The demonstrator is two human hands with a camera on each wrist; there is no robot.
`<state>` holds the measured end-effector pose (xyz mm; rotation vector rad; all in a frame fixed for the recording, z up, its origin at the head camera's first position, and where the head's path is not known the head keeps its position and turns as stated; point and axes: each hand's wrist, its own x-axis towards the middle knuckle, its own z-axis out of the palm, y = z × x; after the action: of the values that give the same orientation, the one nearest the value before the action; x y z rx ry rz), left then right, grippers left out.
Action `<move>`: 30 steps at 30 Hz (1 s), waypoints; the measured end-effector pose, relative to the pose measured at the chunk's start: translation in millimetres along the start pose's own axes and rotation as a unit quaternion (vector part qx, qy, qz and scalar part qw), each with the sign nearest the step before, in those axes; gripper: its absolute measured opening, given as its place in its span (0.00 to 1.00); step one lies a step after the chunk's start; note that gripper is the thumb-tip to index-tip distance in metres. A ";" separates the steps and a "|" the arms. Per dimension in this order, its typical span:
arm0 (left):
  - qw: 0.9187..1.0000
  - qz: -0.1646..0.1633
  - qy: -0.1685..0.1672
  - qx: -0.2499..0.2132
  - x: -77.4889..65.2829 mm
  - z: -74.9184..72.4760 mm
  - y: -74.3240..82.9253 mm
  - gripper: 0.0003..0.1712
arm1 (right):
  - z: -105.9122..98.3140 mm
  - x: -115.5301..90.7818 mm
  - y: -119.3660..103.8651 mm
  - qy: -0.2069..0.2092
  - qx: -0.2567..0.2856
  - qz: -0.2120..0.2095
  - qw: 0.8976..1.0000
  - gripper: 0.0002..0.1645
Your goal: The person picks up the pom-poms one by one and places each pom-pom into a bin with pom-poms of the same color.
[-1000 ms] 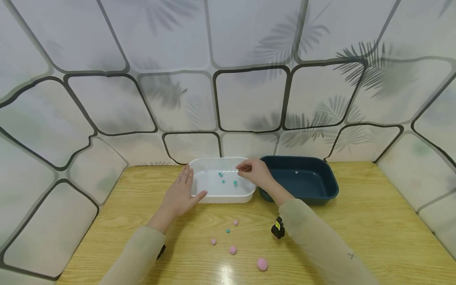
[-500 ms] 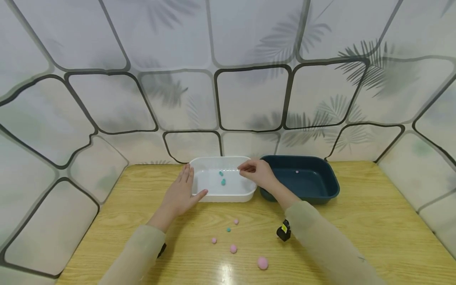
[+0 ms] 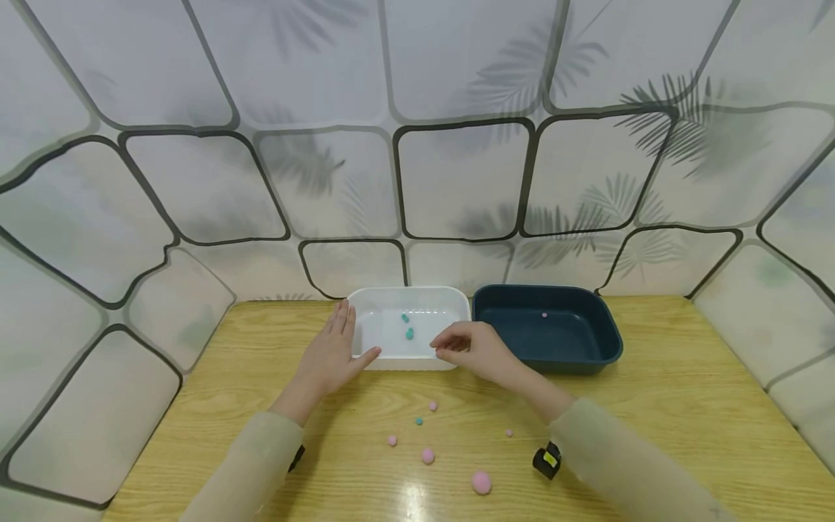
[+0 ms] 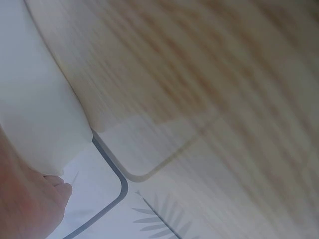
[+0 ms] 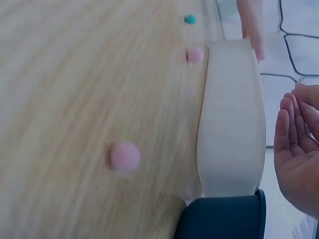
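Note:
My left hand [image 3: 326,362] rests with straight fingers along the left side of a white plastic tub [image 3: 417,362], its thumb on the front rim. In the left wrist view, part of that hand [image 4: 30,204] lies against the tub's wall. Over the tub's right front corner hovers my right hand [image 3: 476,351], fingers loosely bent and thumb close to them; no object shows between them. The right wrist view shows this hand [image 5: 299,149] from the palm side. Small teal balls [image 3: 409,333], apparently pom-poms, lie inside the white tub.
A dark blue tub [image 3: 548,365] stands right of the white one, with a tiny pink ball [image 3: 544,315] inside. Several pink balls, including a large one [image 3: 481,482], and one teal ball [image 3: 419,421] lie on the wooden table [image 3: 685,435]. A patterned curtain [image 3: 463,181] rises behind.
My right hand has come down and nearer to the tub's front. A teal ball below it went left to the others. A small pink ball beside the right forearm has come into sight.

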<state>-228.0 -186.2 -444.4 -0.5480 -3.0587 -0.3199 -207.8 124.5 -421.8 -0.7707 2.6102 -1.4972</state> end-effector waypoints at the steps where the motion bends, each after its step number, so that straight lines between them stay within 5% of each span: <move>1: 1.000 0.000 0.000 0.000 0.0 -0.3 0.2 0.59 | 2.4 -3.2 -0.8 -0.006 0.002 -0.008 1.000 0.09; 10: 1.000 0.000 0.000 -0.003 0.3 -2.0 2.8 0.60 | 28.0 -23.7 0.7 -0.052 0.028 -0.053 0.997 0.07; 30: 1.000 -0.002 0.002 0.002 -0.3 -1.3 2.1 0.59 | 65.6 -43.1 8.7 -0.089 0.065 0.009 0.994 0.06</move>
<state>-227.0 -184.6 -442.7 -0.5407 -3.0558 -0.3155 -155.8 94.3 -473.1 -0.8249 2.3596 -1.5009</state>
